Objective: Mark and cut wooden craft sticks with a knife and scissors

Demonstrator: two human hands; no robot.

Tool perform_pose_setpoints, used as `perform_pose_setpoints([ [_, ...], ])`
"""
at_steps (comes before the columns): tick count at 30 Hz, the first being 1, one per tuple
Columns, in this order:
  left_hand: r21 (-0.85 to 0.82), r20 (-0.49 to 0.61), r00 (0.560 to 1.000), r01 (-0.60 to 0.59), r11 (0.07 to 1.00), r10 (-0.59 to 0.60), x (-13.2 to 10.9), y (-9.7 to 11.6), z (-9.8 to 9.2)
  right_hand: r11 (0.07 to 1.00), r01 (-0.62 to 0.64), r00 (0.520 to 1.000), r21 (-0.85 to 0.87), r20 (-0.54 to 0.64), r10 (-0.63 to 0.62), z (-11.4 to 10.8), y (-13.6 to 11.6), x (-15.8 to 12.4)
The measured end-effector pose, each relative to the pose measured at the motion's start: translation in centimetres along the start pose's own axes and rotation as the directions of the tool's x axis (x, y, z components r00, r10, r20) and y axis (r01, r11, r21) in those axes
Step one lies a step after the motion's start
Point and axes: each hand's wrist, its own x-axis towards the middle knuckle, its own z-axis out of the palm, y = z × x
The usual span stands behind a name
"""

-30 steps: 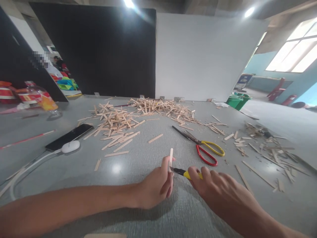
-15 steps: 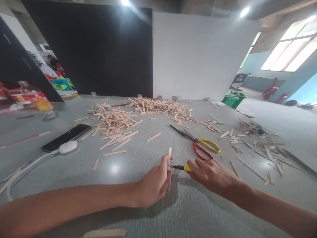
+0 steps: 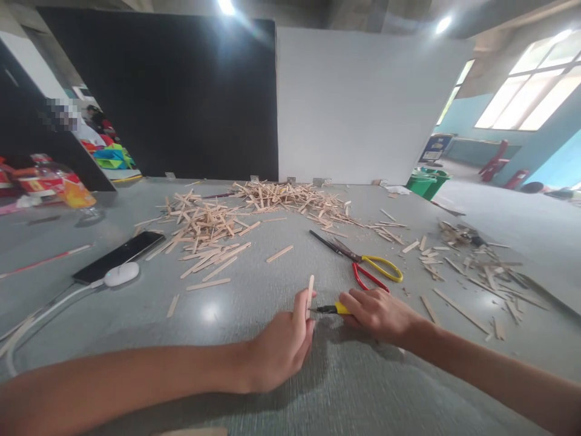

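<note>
My left hand [image 3: 284, 345] is closed around a flat wooden craft stick [image 3: 311, 287], whose rounded upper end stands up past the fingers; its lower part is hidden. Facing it, my right hand [image 3: 374, 312] grips a yellow-handled tool [image 3: 342, 308] with a dark, tapering tip. That tip meets the stick beside the left fingers; the exact kind of tool cannot be made out. Just beyond my right hand lie scissors [image 3: 356, 258] with one yellow and one red handle. A single loose stick [image 3: 279, 254] rests on the grey table [image 3: 254, 303].
Piles of craft sticks [image 3: 211, 221] spread along the back, before a black and white panel [image 3: 354, 103]. Cut pieces and scraps [image 3: 492, 272] lie at right. On the left are a phone [image 3: 118, 257], a white cabled device [image 3: 121, 274] and a bottle [image 3: 75, 188].
The view has shifted slightly, so both hands appear a little lower. The tool tip stays against the stick, and both grips look the same.
</note>
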Motion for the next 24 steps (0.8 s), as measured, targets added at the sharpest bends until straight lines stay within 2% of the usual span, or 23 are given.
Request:
perform_pose_setpoints([
  [3,0.011,-0.024,1.000,0.008,1.000,-0.008,-0.1,0.0,0.0,1.000,0.008,1.000,-0.018,0.012,-0.007,-0.1,0.3,0.8],
  [7,-0.080,-0.039,0.992,0.116,0.990,-0.120,0.0,-0.2,0.1,0.981,-0.161,0.986,-0.109,0.021,0.164,-3.3,-4.2,0.7],
  [9,-0.089,-0.015,0.990,0.136,0.987,-0.138,0.1,-0.2,0.2,0.940,-0.263,0.963,-0.219,0.008,0.271,-4.5,-6.2,0.2],
  [10,-0.086,-0.010,0.991,0.129,0.988,-0.130,0.1,-0.2,0.2,0.931,-0.275,0.959,-0.239,0.007,0.285,-4.5,-6.5,0.0],
  [11,-0.077,-0.012,0.993,0.113,0.991,-0.114,0.1,-0.2,0.2,0.943,-0.264,0.963,-0.204,0.001,0.270,-4.3,-6.3,-0.2],
  [13,-0.045,-0.030,0.997,0.076,0.996,-0.078,0.1,-0.1,0.2,0.983,-0.163,0.987,-0.084,-0.006,0.163,-3.0,-4.7,-0.3],
  [16,0.024,-0.055,0.998,0.012,1.000,-0.011,0.1,-0.1,0.2,0.997,-0.073,0.997,-0.037,0.025,0.074,-1.1,-1.4,0.2],
  [18,0.036,-0.067,0.998,0.000,0.999,0.002,0.1,-0.1,0.2,0.998,-0.050,0.998,-0.036,0.046,0.051,-1.2,-0.6,0.7],
  [22,-0.031,-0.052,0.996,0.065,0.997,-0.066,0.0,-0.4,0.4,0.989,-0.105,0.991,-0.101,0.067,0.112,-4.3,-3.3,1.1],
  [24,-0.043,-0.044,0.995,0.085,0.995,-0.087,0.0,-0.4,0.5,0.959,-0.176,0.981,-0.221,0.047,0.191,-5.4,-4.8,0.8],
])
